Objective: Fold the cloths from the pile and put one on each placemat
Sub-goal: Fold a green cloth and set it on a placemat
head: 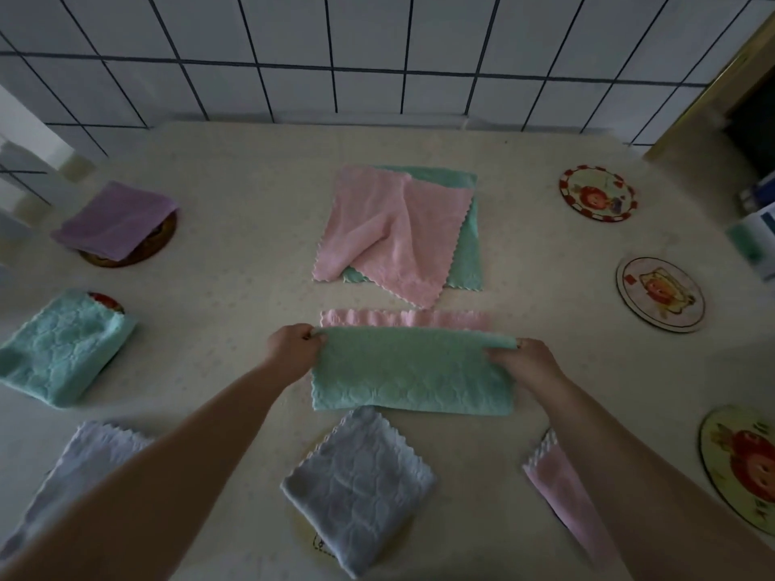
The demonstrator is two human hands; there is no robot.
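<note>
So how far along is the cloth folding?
Roughly halfway. Done: folded cloths lie on mats at the left, like the purple cloth, and nearer the person, like the grey cloth. In hand: both hands fold a green cloth. Left: the pile and three bare placemats on the right.

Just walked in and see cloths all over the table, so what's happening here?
A person is folding a green cloth at the table's middle, the left hand and right hand each pinching a far corner. A pink and green pile lies behind it. Folded cloths already cover several placemats; three round placemats on the right, like the far one, are bare.
</note>
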